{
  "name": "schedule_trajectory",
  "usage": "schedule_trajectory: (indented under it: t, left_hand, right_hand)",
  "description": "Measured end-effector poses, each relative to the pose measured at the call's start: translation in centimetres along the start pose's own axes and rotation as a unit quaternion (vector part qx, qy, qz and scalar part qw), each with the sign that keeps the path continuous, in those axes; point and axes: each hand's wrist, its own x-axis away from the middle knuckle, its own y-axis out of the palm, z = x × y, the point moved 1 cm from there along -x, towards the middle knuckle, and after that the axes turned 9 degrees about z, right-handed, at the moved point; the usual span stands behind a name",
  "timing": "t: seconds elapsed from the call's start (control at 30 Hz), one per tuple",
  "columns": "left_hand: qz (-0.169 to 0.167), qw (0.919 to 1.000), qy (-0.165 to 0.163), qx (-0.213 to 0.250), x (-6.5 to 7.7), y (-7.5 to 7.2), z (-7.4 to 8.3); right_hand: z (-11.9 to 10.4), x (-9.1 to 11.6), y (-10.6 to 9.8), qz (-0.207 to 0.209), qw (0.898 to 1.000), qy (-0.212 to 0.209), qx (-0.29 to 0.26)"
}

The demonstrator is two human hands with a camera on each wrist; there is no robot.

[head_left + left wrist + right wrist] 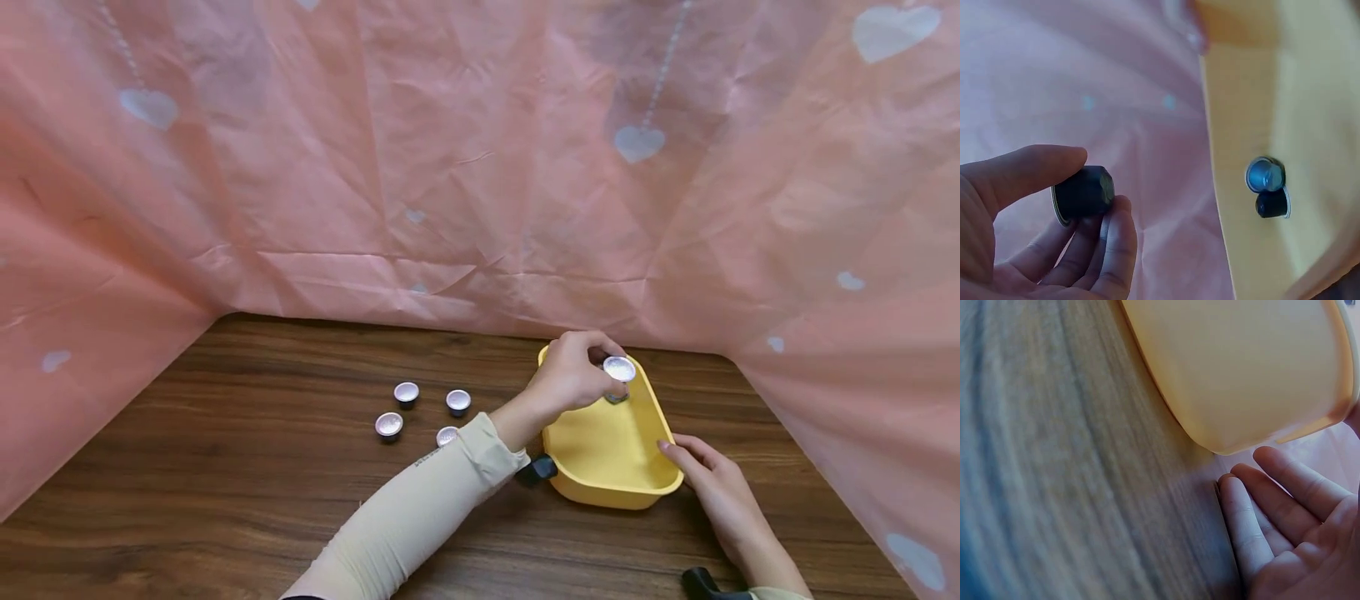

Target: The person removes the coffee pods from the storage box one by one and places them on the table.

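My left hand pinches a dark coffee capsule between thumb and fingers, its silver lid facing up in the head view. It is over the far end of a yellow plastic container. Inside, the left wrist view shows a blue capsule against a black capsule. My right hand holds the container's right side near the front corner, thumb over the rim. In the right wrist view, its other fingers extend outside, below the container wall.
Left of the container, several silver-lidded capsules stand on the brown wooden table; the left sleeve partly covers one. A pink curtain with hearts encloses the back and sides.
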Motion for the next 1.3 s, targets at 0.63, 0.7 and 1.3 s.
schedule_trajectory:
  t: [0.63,0.7,1.3]
  left_hand:
    - [0.001,0.9949,0.101,-0.004,4.6,-3.0,-0.6]
    - [-0.004,0.9960,0.089,-0.003,4.9,-3.2,-1.0]
    - [0.001,0.9984,0.055,0.011,6.1,-6.6,-4.0]
  right_hand:
    - [-0.2,-0.7,-0.7,-0.006,1.000,-0.013,0.017]
    - [-0.1,-0.6,-0.6,-0.008,1.000,-0.013,0.017]
    - [-0.2,-0.6,-0.4,-0.021,1.000,-0.002,0.011]
